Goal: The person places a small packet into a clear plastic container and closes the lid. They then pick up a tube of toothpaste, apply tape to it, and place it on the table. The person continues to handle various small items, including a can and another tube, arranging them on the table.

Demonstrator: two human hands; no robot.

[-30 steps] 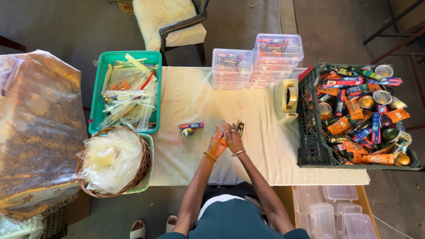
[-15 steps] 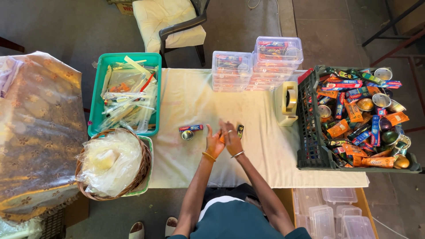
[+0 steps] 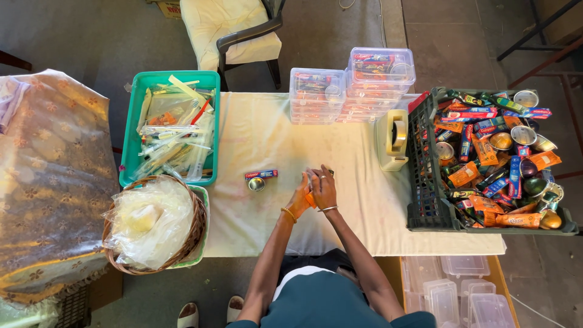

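Working together just right of the small metal cup (image 3: 256, 184), left hand (image 3: 300, 201) and right hand (image 3: 323, 189) each had a grip clamped on an orange packet (image 3: 310, 198); a loose grip could have dropped it onto the surface (image 3: 267, 133).

Teal top, bare forearms, gold bangles, pale sandals.

Teal tray (image 3: 129, 130), black crate (image 3: 425, 182), cream tablecloth (image 3: 261, 133).
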